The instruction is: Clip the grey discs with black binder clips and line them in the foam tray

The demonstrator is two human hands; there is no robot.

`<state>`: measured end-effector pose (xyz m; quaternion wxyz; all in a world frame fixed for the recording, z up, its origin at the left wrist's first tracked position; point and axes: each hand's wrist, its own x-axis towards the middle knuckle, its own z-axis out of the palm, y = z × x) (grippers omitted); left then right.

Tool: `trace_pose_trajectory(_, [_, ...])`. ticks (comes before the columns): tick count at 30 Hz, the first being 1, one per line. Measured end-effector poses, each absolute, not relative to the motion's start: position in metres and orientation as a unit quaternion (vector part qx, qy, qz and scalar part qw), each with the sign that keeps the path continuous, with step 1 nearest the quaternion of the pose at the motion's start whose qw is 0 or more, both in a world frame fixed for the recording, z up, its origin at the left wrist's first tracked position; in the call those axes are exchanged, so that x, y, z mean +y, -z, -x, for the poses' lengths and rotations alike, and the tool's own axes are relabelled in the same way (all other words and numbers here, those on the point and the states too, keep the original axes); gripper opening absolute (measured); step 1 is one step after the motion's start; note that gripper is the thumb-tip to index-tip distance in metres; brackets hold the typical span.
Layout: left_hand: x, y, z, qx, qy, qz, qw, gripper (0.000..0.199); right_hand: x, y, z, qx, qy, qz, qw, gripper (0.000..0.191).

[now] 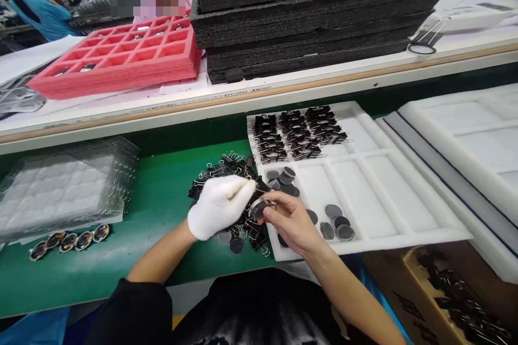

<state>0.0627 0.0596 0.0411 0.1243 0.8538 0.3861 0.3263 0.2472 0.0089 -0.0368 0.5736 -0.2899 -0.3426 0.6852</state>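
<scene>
My left hand [220, 206], in a white glove, pinches the wire handle of a black binder clip [264, 186]. My bare right hand [293, 221] has its fingertips closed on a round dark lens [258, 209], right by the clip; whether the clip touches it I cannot tell. Under and behind the glove lies a heap of black binder clips [232, 164], partly hidden by my hands. Loose round lenses [237, 246] rest on the green table below. More dark lenses [342, 222] lie in the white foam tray [380, 194], whose far compartments hold rows of clipped pieces [297, 132].
Stacked clear plastic trays [68, 188] and several round tortoiseshell-patterned lenses [68, 242] are at left. A red foam tray [129, 54] and black foam trays [307, 16] occupy the shelf. More white trays [477, 135] stand at right, above a cardboard box [413, 291] of clips. A person sits opposite.
</scene>
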Motion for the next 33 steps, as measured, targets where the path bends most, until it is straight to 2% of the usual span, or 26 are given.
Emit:
trace_pose_trajectory(5, [0.063, -0.039, -0.052, 0.377, -0.238, -0.888, 0.117, 0.035, 0.012, 0.033, -0.257, -0.453, -0.623, 0.310, 0.557, 0.016])
trace_pose_trajectory(9, [0.065, -0.039, -0.050, 0.385, -0.137, -0.893, 0.187, 0.049, 0.011, 0.026, -0.273, -0.533, -0.604, 0.303, 0.509, 0.013])
trace_pose_trajectory(15, [0.057, -0.033, -0.059, 0.372, -0.105, -0.897, 0.214, 0.055, 0.012, 0.023, -0.284, -0.549, -0.626, 0.316, 0.455, 0.015])
trace_pose_trajectory(20, [0.056, -0.028, -0.066, 0.412, -0.099, -0.868, 0.260, 0.049, 0.013, 0.020, -0.293, -0.564, -0.610, 0.334, 0.445, 0.015])
trace_pose_trajectory(23, [0.057, -0.028, -0.068, 0.427, -0.130, -0.848, 0.286, 0.044, 0.015, 0.020, -0.296, -0.520, -0.608, 0.354, 0.484, 0.015])
trace_pose_trajectory(27, [0.057, -0.027, -0.069, 0.407, -0.183, -0.834, 0.326, 0.041, 0.019, 0.026, -0.286, -0.303, -0.619, 0.397, 0.606, 0.021])
trace_pose_trajectory(29, [0.057, -0.024, -0.070, 0.404, -0.187, -0.819, 0.362, 0.041, 0.020, 0.029, -0.277, -0.235, -0.632, 0.395, 0.624, 0.023])
trace_pose_trajectory(33, [0.056, -0.020, -0.072, 0.407, -0.199, -0.797, 0.398, 0.041, 0.020, 0.034, -0.263, -0.210, -0.632, 0.389, 0.637, 0.024])
